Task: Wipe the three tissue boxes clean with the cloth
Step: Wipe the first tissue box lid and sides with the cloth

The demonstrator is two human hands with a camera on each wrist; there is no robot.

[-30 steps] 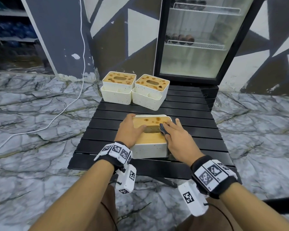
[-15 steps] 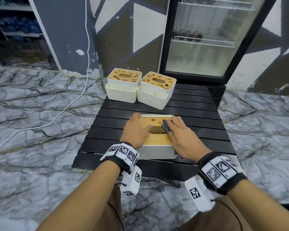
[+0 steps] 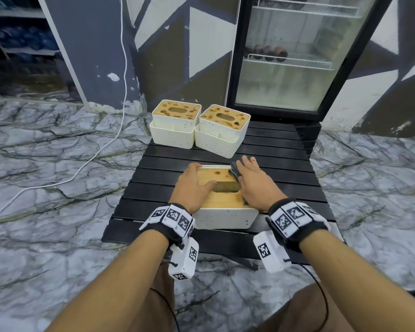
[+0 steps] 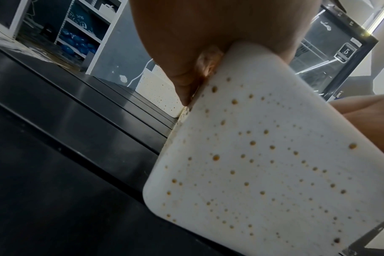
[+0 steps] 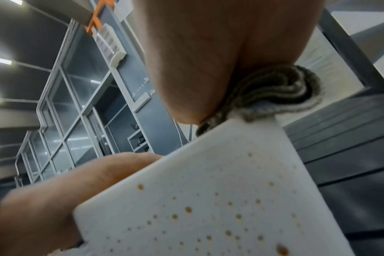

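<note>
From the head view, the near tissue box [image 3: 225,215] sits at the front of the black slatted table [image 3: 285,168], and its wooden lid looks mostly clean, with one small brown spot left near the far edge. The left hand [image 3: 193,188] lies over the box's left side, fingers at the far rim and thumb at the slot, steadying it. The right hand [image 3: 254,182] presses flat on the grey cloth [image 3: 235,170] at the lid's far right corner, fingers fairly straight. The two far tissue boxes [image 3: 175,123] [image 3: 222,130] stand side by side at the back of the table, lids heavily blotched brown, so by my reading they are not yet wiped. In the left wrist view, the near box's white side wall shows many small brown specks, and the palm rests on its upper edge; how the fingers lie is hidden. In the right wrist view, the cloth is bunched between the palm and the box's top edge, and the specks remain on this wall as well. I judge the task under a third done.
</note>
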